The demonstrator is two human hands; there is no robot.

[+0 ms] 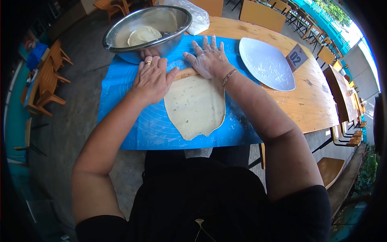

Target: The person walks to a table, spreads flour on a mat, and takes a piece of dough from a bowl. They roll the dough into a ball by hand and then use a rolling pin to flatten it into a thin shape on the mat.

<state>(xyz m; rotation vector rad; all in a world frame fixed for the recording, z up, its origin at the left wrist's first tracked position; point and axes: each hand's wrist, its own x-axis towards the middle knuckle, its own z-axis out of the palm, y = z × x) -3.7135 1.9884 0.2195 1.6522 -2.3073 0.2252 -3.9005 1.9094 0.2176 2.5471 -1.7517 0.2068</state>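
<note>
A flat sheet of speckled dough lies on a blue baking mat. Across its far edge runs a wooden rolling pin, both of its ends covered by my hands. My left hand, with a ring on one finger, rests flat on the pin's left end, fingers stretched forward. On the right end lies my right hand, floury, its fingers spread and its palm down. Just beyond my left hand stands a steel bowl with a ball of dough in it.
A white plate dusted with flour sits right of the mat, beside a number sign. Behind the bowl lies a clear plastic bag. The wooden table has a curved right edge. Chairs stand around.
</note>
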